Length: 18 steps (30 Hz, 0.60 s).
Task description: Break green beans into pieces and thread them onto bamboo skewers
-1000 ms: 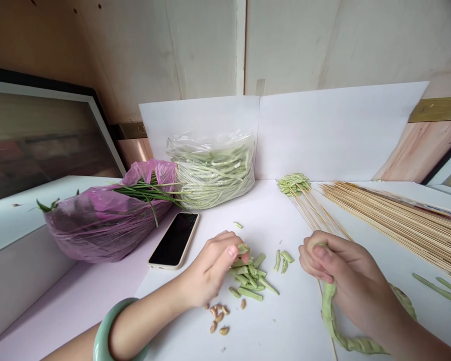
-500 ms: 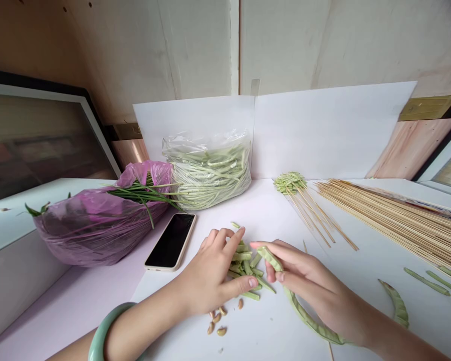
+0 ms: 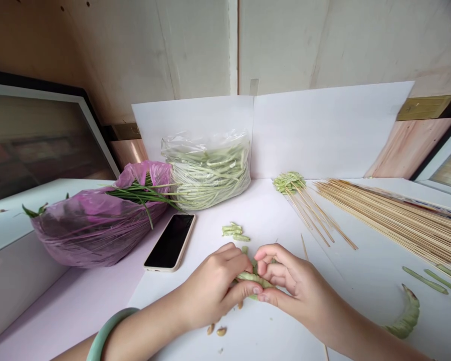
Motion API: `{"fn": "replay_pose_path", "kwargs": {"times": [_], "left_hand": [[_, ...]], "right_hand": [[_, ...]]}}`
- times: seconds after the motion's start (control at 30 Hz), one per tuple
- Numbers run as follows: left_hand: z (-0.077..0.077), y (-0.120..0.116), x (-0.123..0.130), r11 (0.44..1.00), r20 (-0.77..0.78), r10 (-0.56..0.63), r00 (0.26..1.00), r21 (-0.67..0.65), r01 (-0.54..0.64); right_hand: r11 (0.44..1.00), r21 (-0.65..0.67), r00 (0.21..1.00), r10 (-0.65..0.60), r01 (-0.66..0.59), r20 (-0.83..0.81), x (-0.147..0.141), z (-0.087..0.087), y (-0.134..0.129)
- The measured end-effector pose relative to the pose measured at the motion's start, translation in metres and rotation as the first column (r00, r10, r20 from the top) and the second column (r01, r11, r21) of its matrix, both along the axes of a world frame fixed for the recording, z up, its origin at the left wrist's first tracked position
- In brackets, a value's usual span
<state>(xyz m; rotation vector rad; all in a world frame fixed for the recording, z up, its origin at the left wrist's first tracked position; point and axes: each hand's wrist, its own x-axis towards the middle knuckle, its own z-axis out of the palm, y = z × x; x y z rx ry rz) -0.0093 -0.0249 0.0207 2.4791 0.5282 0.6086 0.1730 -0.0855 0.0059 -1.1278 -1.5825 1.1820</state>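
Observation:
A pale green bean pod (image 3: 254,279) lies between my two hands, low over the white surface. My left hand (image 3: 223,281) is closed on its near left part, thumb along the front. My right hand (image 3: 287,281) pinches the right end, thumb tip close to the left thumb and fingers curled. Short bean pieces (image 3: 244,249) are mostly hidden behind the hands. A few more cut pieces (image 3: 232,229) lie just beyond. Brown bean seeds (image 3: 221,331) lie below my left hand. A curved pod end (image 3: 408,313) emerges by my right forearm; whether it joins the held pod is hidden.
A black-screened phone (image 3: 170,241) lies left of my hands. Behind it are a purple bag of greens (image 3: 97,225) and a clear bag of long beans (image 3: 210,175). At right are skewered bean pieces (image 3: 289,183), many bamboo skewers (image 3: 391,218) and loose pods (image 3: 424,280).
My left hand, spread over the cut pieces before, has closed on the pod. My right hand has brought the pod left and down to it. The curved pod end at right has shifted.

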Motion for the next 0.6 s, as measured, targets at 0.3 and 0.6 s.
{"fn": "replay_pose_path", "kwargs": {"times": [0.3,0.6], "left_hand": [[0.000,-0.002,0.000,0.993,-0.030,0.071,0.997,0.095,-0.067],[0.001,-0.004,0.000,0.867,0.035,-0.333,0.942,-0.382,0.321]], "right_hand": [[0.979,0.196,0.847,-0.057,-0.056,0.529,0.002,0.011,-0.001],[0.903,0.314,0.800,0.050,-0.292,0.597,-0.002,0.009,-0.012]]}}
